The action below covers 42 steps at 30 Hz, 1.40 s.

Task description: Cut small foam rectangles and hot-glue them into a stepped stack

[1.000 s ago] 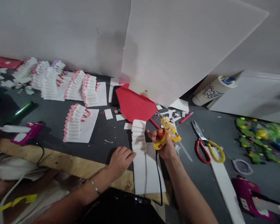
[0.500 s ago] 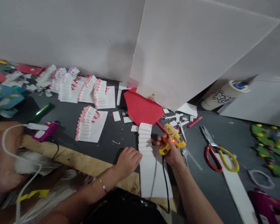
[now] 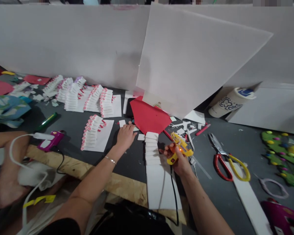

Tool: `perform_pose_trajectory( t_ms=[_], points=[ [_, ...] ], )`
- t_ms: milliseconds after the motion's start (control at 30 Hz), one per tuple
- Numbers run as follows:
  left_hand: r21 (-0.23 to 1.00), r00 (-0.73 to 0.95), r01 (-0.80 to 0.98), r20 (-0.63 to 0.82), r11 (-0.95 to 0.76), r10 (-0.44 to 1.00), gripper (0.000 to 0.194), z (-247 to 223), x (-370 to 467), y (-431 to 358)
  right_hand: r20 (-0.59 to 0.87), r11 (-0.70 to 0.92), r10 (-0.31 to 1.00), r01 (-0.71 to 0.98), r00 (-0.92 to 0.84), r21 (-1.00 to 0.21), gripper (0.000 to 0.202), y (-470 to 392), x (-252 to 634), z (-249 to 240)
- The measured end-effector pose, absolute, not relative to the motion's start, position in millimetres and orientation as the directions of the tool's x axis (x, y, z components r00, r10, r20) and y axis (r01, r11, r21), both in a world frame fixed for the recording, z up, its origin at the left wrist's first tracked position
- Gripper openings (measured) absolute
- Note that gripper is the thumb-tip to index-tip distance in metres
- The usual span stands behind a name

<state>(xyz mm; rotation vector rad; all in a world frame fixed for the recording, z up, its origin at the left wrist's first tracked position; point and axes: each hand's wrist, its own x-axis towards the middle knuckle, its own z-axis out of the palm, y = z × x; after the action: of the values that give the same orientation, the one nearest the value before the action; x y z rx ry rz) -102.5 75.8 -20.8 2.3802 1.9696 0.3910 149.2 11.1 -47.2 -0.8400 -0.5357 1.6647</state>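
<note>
My right hand (image 3: pixel 177 161) is wrapped round a yellow glue gun (image 3: pixel 181 150) with a lit orange spot and a black cable. Left of it, a white sheet (image 3: pixel 161 189) carries a column of overlapping white pieces (image 3: pixel 152 148) at its upper end. My left hand (image 3: pixel 126 135) reaches over the dark table beside a small white card (image 3: pixel 122 123); its fingers are close together near small round bits, and what they hold, if anything, is too small to make out. A red sheet (image 3: pixel 149 117) lies just beyond the white column.
Finished-looking layered white pieces with pink tips (image 3: pixel 90 133) stand at the left. Scissors (image 3: pixel 220 153), a cup (image 3: pixel 229 102), paper scraps (image 3: pixel 186 127) and a green beaded piece (image 3: pixel 281 153) are at the right. Another person's arm (image 3: pixel 9 166) is at the lower left, near a purple device (image 3: pixel 51 140).
My left hand has left the edge of the white sheet and moved forward and left to the small cards. The view has tilted up slightly; my right hand still holds the glue gun.
</note>
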Motion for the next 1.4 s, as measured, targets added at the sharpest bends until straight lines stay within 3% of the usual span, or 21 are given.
perform_pose_trajectory(
  t_ms=[133, 300, 400, 467, 533, 600, 667, 833, 967, 1400],
  points=[
    [0.158, 0.152, 0.972, 0.145, -0.175, 0.978, 0.035, -26, -103, 87, -0.261, -0.259, 0.96, -0.658, -0.098, -0.707, 0.034, 12, 150, -48],
    [0.285, 0.086, 0.952, 0.089, -0.108, 0.992, 0.034, -24, -117, 85, -0.262, -0.261, 0.96, -0.676, -0.103, -0.69, 0.035, 13, 151, -47],
    [0.341, 0.029, 0.936, 0.17, -0.087, 0.985, 0.032, -16, -126, 74, -0.247, -0.249, 0.964, -0.673, -0.101, -0.696, 0.033, 13, 152, -47],
    [0.471, -0.024, 0.878, 0.211, -0.08, 0.977, 0.034, -10, -128, 67, -0.254, -0.254, 0.962, -0.66, -0.098, -0.707, 0.034, 14, 152, -47],
    [0.682, -0.052, 0.728, 0.156, -0.069, 0.986, 0.035, -8, -122, 63, -0.267, -0.263, 0.959, -0.636, -0.093, -0.726, 0.037, 13, 151, -47],
    [0.885, -0.028, 0.465, 0.024, -0.009, 0.999, 0.036, -9, -108, 64, -0.271, -0.265, 0.959, -0.6, -0.083, -0.755, 0.039, 12, 151, -47],
    [0.981, -0.001, 0.173, -0.09, 0.089, 0.996, 0.039, -13, -89, 70, -0.259, -0.256, 0.963, -0.557, -0.075, -0.79, 0.041, 10, 149, -46],
    [0.957, 0.083, -0.235, -0.156, 0.172, 0.984, 0.041, -16, -50, 78, -0.141, -0.172, 0.985, -0.421, -0.103, -0.891, 0.044, 3, 145, -44],
    [0.866, 0.255, -0.413, -0.189, 0.284, 0.948, 0.045, -13, -48, 72, -0.047, -0.091, 0.989, -0.327, -0.141, -0.941, 0.043, -2, 141, -40],
    [0.924, 0.152, -0.344, -0.118, 0.165, 0.981, 0.048, -23, -55, 72, 0.006, -0.032, 0.991, -0.294, -0.13, -0.955, 0.043, -8, 138, -29]
  ],
)
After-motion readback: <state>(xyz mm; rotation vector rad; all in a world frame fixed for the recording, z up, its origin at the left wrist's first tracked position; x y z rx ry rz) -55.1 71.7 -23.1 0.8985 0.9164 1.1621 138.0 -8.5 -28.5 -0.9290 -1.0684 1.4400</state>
